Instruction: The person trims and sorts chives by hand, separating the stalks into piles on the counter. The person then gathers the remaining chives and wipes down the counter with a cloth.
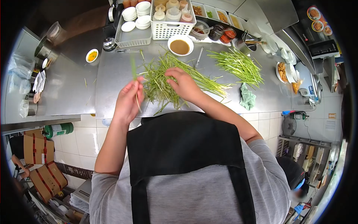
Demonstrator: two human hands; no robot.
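Note:
My left hand (130, 100) is pinched closed on a thin green stalk, probably a chive. Its upper end is blurred above my fingers, and its pale end hangs below them. My right hand (183, 85) rests over a loose pile of green stalks (158, 91), thumb and fingers apart and slightly curled, with no stalk clearly gripped. The pile spreads over the steel counter in front of me, pale ends pointing right. Farther right lies a neater bundle of the same stalks (240, 67).
A bowl of brown sauce (180, 47) stands behind the pile, near a white basket of squeeze bottles (172, 31). A green cloth (247, 98) lies at the right front. A small bowl with yellow contents (92, 56) sits left. Another person (291, 175) is at lower right.

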